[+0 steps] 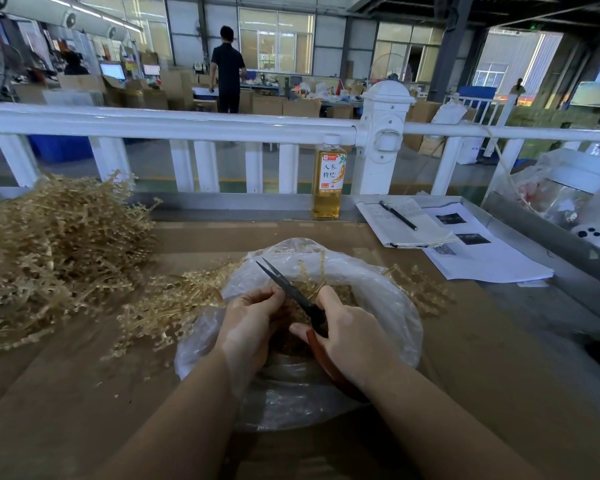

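Fingers (272, 296) of the left hand (250, 323) pinch a golden sprig (300, 308) beside the closed-looking scissors (291, 291), gripped by the right hand (350, 337) above the plastic bag (392, 306); fingertips this near the blades risk a nick.

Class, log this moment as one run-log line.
left hand pinches sprig | right hand grips scissors | both over plastic bag | pile of sprigs on table, left | bottle by railing
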{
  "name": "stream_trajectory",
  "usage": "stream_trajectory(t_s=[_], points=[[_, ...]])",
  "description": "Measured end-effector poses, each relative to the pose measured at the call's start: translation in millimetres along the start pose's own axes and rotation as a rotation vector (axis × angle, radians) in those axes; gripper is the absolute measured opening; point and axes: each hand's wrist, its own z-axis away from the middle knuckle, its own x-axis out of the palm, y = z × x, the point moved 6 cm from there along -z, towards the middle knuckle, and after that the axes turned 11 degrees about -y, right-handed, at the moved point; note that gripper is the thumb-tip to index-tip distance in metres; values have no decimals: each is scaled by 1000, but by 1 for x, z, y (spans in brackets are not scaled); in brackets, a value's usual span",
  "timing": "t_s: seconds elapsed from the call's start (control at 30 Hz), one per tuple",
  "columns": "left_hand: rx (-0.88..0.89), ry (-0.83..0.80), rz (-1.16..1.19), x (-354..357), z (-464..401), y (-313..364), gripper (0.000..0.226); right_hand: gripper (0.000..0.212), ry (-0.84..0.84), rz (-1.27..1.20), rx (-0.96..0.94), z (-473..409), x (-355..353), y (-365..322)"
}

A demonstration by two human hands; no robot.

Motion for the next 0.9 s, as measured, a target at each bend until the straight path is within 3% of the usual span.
stream_trajectory(t_s=[0.9], points=[[-14, 42, 18, -5, -5, -3, 11, 34, 84, -12, 27, 3, -2, 3]])
